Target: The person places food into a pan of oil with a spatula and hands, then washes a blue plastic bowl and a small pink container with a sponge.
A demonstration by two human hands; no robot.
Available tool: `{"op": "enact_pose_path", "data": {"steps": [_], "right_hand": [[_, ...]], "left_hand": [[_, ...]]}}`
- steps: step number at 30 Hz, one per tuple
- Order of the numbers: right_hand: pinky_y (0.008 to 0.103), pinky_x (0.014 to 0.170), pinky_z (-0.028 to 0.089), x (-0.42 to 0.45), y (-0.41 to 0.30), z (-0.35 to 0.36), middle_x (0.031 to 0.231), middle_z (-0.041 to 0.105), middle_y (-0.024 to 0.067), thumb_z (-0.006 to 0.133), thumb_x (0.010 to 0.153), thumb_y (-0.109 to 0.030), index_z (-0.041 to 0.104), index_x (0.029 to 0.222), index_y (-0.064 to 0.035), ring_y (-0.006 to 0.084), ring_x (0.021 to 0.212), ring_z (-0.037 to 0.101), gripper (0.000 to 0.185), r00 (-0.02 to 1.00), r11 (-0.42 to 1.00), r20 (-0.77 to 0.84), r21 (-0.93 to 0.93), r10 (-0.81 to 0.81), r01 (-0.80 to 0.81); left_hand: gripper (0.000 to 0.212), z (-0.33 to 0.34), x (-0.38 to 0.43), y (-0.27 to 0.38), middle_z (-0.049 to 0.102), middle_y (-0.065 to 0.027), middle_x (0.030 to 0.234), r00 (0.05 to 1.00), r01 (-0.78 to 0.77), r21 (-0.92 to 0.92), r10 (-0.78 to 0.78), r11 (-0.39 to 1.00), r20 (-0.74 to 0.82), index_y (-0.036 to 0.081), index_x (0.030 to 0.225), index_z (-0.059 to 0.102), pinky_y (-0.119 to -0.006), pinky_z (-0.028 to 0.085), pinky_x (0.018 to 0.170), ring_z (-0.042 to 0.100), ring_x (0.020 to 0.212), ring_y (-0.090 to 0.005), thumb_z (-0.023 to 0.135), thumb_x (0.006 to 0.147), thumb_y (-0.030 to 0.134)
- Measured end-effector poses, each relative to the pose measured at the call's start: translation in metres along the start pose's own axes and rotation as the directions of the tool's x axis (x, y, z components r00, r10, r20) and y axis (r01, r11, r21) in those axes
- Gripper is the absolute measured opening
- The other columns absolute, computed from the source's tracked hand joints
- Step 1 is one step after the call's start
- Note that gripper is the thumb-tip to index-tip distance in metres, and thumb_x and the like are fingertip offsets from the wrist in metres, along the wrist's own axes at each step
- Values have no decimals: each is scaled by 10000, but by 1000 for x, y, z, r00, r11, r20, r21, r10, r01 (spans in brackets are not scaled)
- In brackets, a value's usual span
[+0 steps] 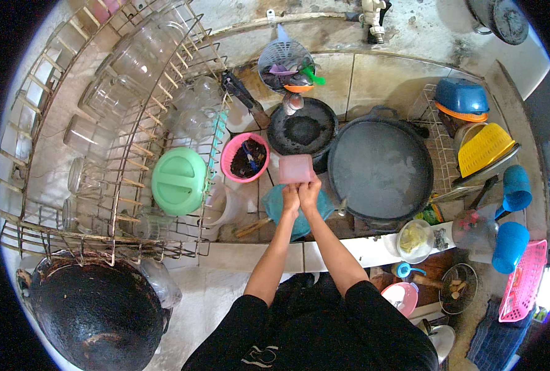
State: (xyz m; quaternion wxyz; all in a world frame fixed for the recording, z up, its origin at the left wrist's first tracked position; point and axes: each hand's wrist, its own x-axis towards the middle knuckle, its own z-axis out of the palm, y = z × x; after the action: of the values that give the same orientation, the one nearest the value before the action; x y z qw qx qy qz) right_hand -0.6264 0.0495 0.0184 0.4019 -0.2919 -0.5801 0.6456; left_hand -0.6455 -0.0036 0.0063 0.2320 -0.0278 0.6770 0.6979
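Both my left hand (291,200) and my right hand (310,192) grip the near edge of a pale pink rectangular plastic container (296,169), side by side. Beneath my wrists lies a translucent blue-green plastic bag or basin (271,204); which of these I cannot tell. A black pan (303,127) stands just beyond the container. To its left is a pink plastic basket (225,157) with dark matter and a blue-handled item in it. A large round grey metal pan (381,167) filled with cloudy liquid or bearing a dull lid stands at the right.
A wire dish rack (131,139) with glass jars and a green lidded container (179,181) fills the left. A grey colander (284,51) with utensils hangs at the back wall, left of a tap (374,21). Blue mugs (510,246) and a blackened wok (94,315) flank the sink.
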Motion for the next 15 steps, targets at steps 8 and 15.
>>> {"op": "enact_pose_path", "data": {"steps": [8, 15], "right_hand": [[487, 553, 381, 44, -27, -67, 595, 524, 232, 415, 958, -218, 541, 726, 73, 351, 545, 537, 393, 942, 880, -278, -473, -190, 38], [322, 443, 345, 74, -43, -143, 593, 497, 46, 389, 979, -265, 542, 781, -14, 151, 467, 441, 355, 875, 895, -214, 211, 435, -393]], "left_hand": [[467, 5, -19, 27, 487, -15, 548, 968, -51, 209, -3, 977, 251, 25, 801, 585, -246, 344, 352, 417, 389, -94, 409, 1003, 408], [543, -25, -2, 18, 415, -4, 490, 990, -78, 245, 45, 966, 137, 65, 639, 464, -298, 338, 374, 394, 388, -111, 418, 981, 485]]}}
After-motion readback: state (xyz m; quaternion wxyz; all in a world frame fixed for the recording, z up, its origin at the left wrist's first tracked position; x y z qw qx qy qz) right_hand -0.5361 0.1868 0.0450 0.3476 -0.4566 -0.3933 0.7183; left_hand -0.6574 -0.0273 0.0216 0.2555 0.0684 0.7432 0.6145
